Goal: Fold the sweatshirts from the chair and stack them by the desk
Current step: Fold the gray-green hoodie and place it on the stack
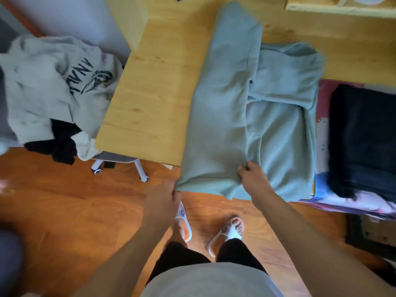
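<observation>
Sweatshirt [222, 108] in pale green lies on the table [150, 93], its hem over the near edge. Both hands pinch that hem, left hand [169, 189] at the corner, right hand [250, 174] at the folded edge. Next probably comes folding the hem away toward the far edge.

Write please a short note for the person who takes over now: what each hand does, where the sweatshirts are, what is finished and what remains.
Left hand: pinches the near left corner of the green sweatshirt at the desk edge.
Right hand: grips the near edge of the folded-over panel of the same sweatshirt.
Green sweatshirt: lies on the desk, one side and a sleeve already folded inward; its near hem hangs over the edge.
Grey printed sweatshirt: unfolded on the chair at left, with a black garment by it.
Dark folded clothes: on the right of the desk.
Left to do: finish the green fold, stack it, then fold the chair's items.
</observation>
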`<state>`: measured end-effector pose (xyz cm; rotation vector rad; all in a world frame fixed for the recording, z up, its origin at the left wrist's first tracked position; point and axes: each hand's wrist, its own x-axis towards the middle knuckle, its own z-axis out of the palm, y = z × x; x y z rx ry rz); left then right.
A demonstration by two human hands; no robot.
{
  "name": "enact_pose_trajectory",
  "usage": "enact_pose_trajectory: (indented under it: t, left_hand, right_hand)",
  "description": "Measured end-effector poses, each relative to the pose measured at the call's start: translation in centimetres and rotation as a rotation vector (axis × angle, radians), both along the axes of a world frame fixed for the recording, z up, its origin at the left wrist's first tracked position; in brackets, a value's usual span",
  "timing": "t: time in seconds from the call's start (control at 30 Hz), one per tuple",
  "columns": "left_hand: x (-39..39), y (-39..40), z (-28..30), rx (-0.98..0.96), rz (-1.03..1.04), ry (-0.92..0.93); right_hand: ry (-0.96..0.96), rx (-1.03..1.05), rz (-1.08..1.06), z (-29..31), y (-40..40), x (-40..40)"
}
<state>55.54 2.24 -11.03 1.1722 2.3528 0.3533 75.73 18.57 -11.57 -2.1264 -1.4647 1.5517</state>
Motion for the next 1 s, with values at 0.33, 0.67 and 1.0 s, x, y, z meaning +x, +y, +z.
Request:
enact_pose_trajectory:
  t: [0.33, 0.67, 1.0]
  left_hand:
    - [1.4, 2.0, -3.0, 0.108, 0.303, -0.751]
    - [0.2, 3.0, -2.3, -0.066, 0.481, -1.008]
    - [-12.9, 4.4, 3.0, 0.155, 0.494, -0.219]
  right_hand:
    - [0.165, -0.026, -0.130, 0.5, -0.8, -0.3]
    - [0.131, -0.034, -0.207, -0.2, -5.1, 0.6]
    - [-0.263, 0.365, 0.324, 7.2, 6.5, -0.5]
